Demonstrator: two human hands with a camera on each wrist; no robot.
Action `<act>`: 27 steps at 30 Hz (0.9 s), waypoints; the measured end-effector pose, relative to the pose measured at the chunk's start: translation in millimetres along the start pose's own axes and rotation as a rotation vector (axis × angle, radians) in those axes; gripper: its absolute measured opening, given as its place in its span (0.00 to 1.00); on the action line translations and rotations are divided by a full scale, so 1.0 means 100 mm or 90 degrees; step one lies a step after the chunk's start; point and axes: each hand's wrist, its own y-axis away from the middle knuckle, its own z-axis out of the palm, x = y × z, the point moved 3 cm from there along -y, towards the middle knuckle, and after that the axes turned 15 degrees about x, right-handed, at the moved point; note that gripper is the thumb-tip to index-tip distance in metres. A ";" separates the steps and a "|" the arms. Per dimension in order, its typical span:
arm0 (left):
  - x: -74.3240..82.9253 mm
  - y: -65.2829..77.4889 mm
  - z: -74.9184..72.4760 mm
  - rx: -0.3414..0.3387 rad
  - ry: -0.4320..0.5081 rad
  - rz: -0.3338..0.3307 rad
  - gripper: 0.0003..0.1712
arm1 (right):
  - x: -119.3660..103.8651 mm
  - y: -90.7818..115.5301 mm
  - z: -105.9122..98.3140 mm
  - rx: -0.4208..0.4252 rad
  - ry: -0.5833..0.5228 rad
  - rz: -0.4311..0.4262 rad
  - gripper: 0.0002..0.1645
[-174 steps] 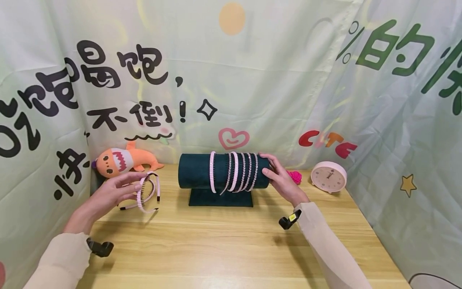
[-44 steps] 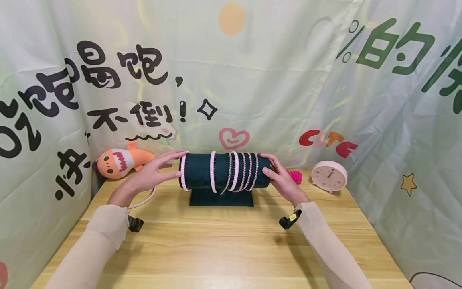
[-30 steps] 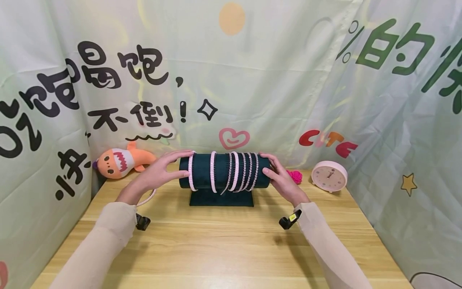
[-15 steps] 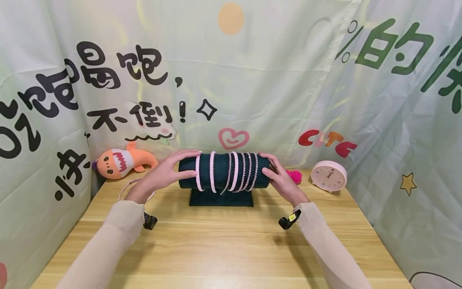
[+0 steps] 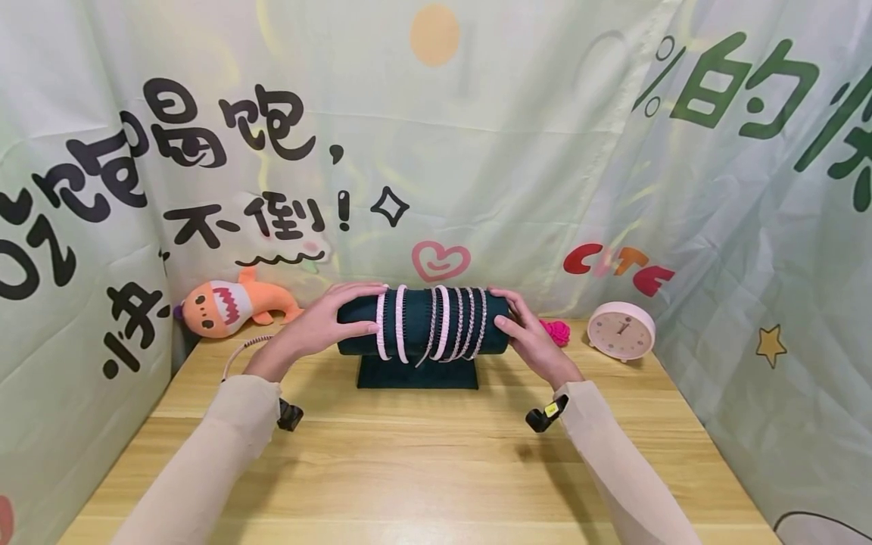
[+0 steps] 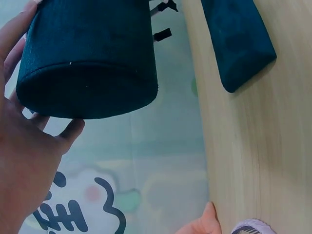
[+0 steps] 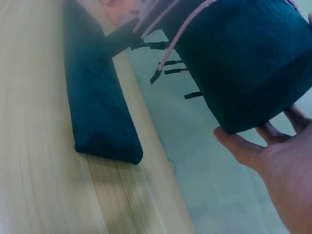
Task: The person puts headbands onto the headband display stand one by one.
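A dark green velvet headband stand (image 5: 418, 325) has a horizontal roll on a flat foot. Several pink and braided headbands are fitted around the roll. At the roll's left part, my left hand (image 5: 316, 322) holds a pink headband (image 5: 381, 333), thumb in front and fingers over the top, close beside another pink headband (image 5: 401, 325). In the left wrist view the left hand (image 6: 24, 151) reaches around the roll's end. My right hand (image 5: 534, 341) grips the roll's right end; the right wrist view shows its fingers (image 7: 239, 146) against the underside edge.
A braided headband (image 5: 235, 352) lies on the wooden table behind my left forearm. An orange plush toy (image 5: 235, 306) rests at the back left. A bright pink flower (image 5: 559, 333) and a round pink clock (image 5: 621, 331) stand at the right, before a printed cloth backdrop.
My left hand carried a pink headband from the left onto the roll's left end, then slid it right, close to another pink headband. My right hand has stayed at the roll's right end.
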 end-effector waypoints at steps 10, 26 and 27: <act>0.02 -0.02 0.05 -0.001 -0.005 -0.005 0.39 | -0.01 0.00 -0.01 -0.002 0.005 -0.008 0.32; 0.00 0.00 0.02 0.004 0.010 0.003 0.38 | -0.02 0.01 0.01 0.000 -0.001 0.003 0.32; -0.01 0.00 0.00 0.006 0.014 -0.007 0.38 | -0.02 0.01 0.01 0.000 -0.001 0.002 0.32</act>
